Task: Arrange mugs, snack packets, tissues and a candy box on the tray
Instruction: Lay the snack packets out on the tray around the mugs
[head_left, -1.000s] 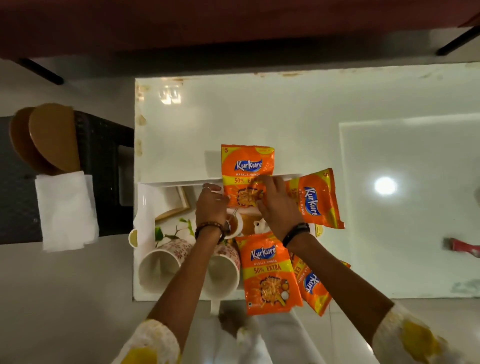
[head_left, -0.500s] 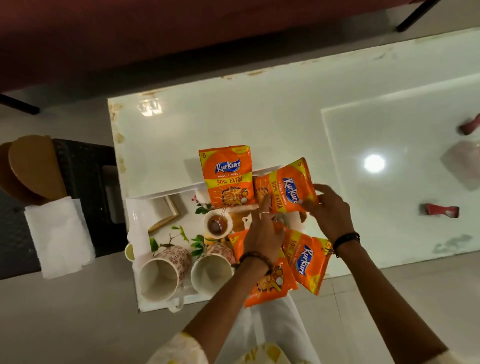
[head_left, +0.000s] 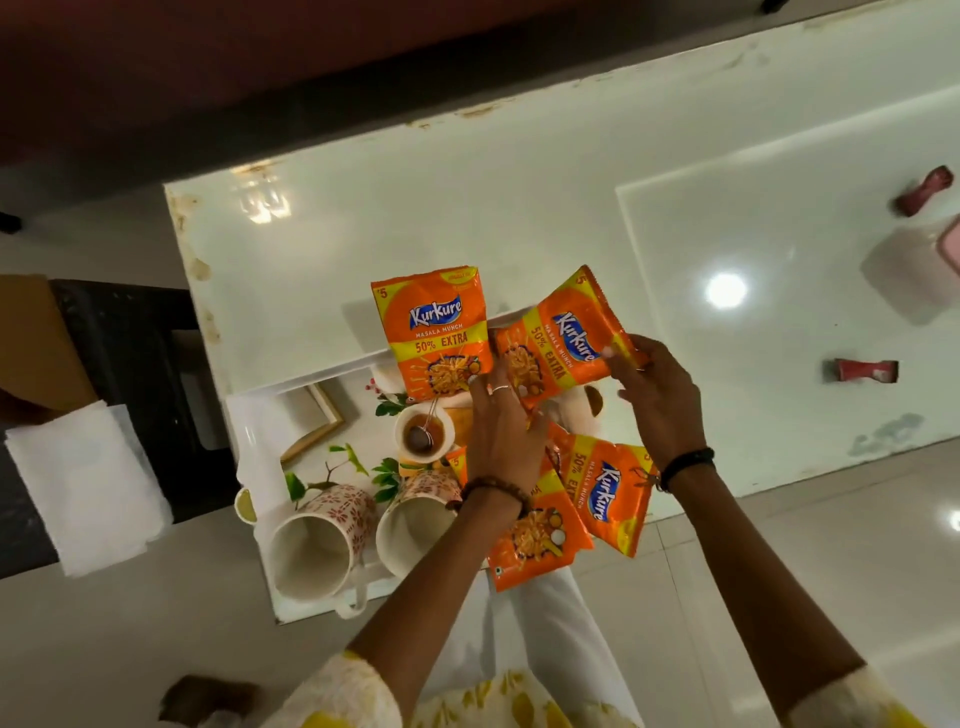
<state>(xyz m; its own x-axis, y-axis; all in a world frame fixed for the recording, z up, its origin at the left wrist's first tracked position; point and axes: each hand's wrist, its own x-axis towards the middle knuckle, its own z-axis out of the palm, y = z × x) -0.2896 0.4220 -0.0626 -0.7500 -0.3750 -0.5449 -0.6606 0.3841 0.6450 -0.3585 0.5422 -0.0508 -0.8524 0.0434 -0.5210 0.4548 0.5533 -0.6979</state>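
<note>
A white floral tray (head_left: 260, 431) sits at the near left corner of the white table. Two patterned mugs (head_left: 317, 540) (head_left: 415, 525) stand at its front, with a small bowl holding a strainer (head_left: 423, 434) behind them. One orange Kurkure packet (head_left: 434, 332) leans at the tray's back edge. Beside it a second, tilted packet (head_left: 558, 338) is pinched at its right edge by my right hand (head_left: 660, 395). My left hand (head_left: 501, 431) touches its lower left corner with straight fingers. Two more packets (head_left: 608, 493) (head_left: 535, 545) lie at the tray's front right, partly under my left wrist.
A stack of white tissues (head_left: 88, 488) lies on a dark side table (head_left: 130, 364) to the left. Two small red objects (head_left: 865, 370) (head_left: 924, 191) lie on the table at the right. A lamp's glare (head_left: 724, 290) shines on the glossy top.
Both hands left the upright packet and moved right to the second one. It now sits tilted against the first, my right hand at its right edge, my left at its lower corner.
</note>
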